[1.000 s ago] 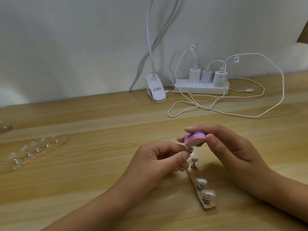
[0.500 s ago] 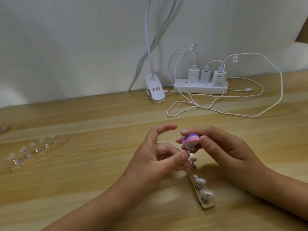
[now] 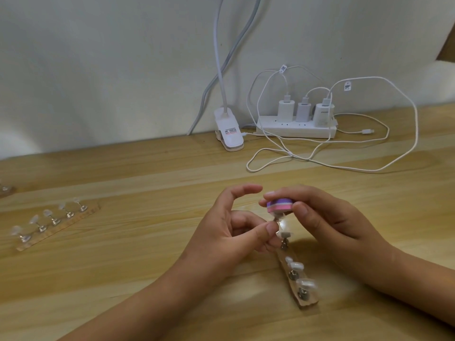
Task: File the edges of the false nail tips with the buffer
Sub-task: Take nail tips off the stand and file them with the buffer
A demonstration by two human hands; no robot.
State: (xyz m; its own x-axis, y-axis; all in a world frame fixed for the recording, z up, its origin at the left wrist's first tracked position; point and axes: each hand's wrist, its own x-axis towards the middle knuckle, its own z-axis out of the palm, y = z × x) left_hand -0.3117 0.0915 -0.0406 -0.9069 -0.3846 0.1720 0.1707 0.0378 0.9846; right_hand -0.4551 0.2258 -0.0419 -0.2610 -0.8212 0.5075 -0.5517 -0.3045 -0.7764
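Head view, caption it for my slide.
Right hand holds the striped buffer on a nail tip while the left hand pinches its stem.

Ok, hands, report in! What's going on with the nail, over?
Left hand pinches a nail tip by its stem. Right hand holds the buffer on top of it. More tips stand on the strip below, none blocking.

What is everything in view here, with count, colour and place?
Foam buffer block: one, purple, pink, white, in right hand.
Nail tip stand: one, silver stem, under buffer.
Brown strip of clear nail tips: one, table, below hands.
Second strip: one, five clear tips, table left.
Clip lamp: one, white, at wall.
Power strip: one, white, three chargers, at wall.
Cables: several, white, table rear.
Wooden table: one, light brown.
Left hand: pinches stand.
Right hand: grips buffer.
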